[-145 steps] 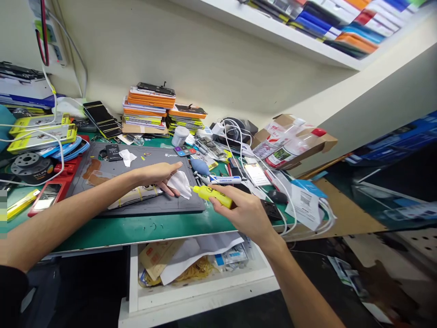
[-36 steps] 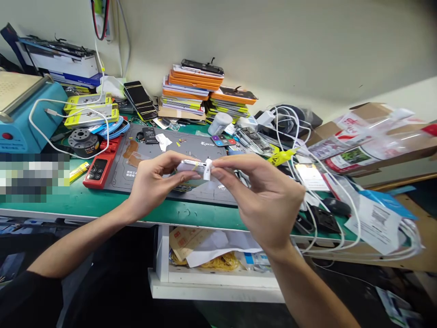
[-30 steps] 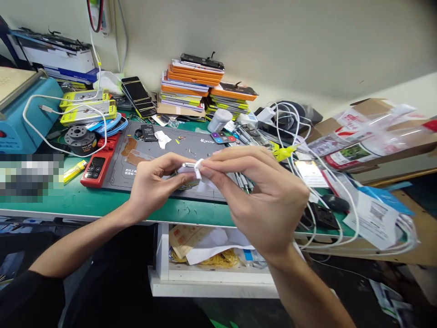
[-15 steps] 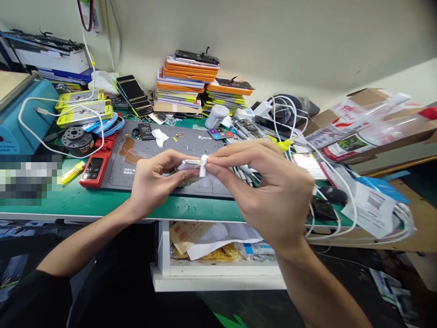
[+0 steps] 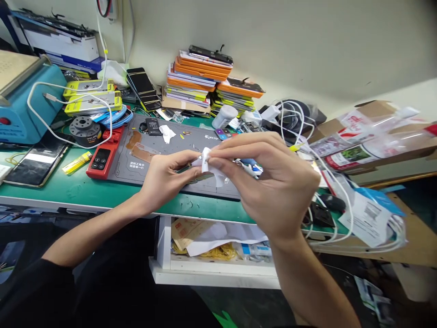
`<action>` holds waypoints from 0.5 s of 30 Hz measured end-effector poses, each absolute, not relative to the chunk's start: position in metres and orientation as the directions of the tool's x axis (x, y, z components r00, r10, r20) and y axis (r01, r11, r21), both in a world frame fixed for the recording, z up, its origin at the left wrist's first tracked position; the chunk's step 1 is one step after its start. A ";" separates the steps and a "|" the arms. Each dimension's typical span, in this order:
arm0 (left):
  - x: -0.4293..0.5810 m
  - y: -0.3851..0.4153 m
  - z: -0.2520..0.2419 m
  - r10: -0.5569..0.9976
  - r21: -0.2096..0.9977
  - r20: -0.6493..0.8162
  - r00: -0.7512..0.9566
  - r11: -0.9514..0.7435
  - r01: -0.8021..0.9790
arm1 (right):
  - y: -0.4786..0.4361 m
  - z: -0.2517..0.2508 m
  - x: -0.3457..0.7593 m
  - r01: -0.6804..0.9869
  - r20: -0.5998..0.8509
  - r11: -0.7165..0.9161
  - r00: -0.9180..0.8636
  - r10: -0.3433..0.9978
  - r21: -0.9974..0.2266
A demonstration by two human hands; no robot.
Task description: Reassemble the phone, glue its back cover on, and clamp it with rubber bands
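Note:
Over the work mat, my left hand (image 5: 162,180) is closed, thumb and fingers pinching a thin, silver-edged phone (image 5: 197,161). Little of the phone shows, since it is nearly end-on and partly covered by fingers and tissue. My right hand (image 5: 275,187) is closed in a pinch on a white tissue (image 5: 205,163), which is folded against the phone's near end. A loose flap of the tissue hangs below my right fingertips. The two hands almost meet at this spot, above the grey mat (image 5: 159,175).
A red device (image 5: 100,159) borders the mat's left side; a dark phone (image 5: 37,159) lies farther left. Stacked orange boxes (image 5: 203,68) stand behind. White cables (image 5: 293,118) and bottles (image 5: 362,157) crowd the right. Below the bench, a drawer (image 5: 218,275) is pulled out.
The view has shifted, so the bench items appear farther right. The phone now shows less of its edge, and more tissue hangs below my right fingers. Both hands keep their pinch.

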State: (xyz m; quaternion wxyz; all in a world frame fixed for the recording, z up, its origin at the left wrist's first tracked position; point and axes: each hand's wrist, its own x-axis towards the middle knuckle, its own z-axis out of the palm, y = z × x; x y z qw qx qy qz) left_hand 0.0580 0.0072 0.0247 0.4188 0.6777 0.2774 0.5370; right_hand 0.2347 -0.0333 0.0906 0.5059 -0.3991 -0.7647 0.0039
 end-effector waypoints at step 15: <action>0.065 0.000 0.033 0.750 0.803 0.583 0.312 -0.591 -0.078 | -0.041 0.099 0.227 0.626 0.765 0.707 -0.261 0.589 -0.330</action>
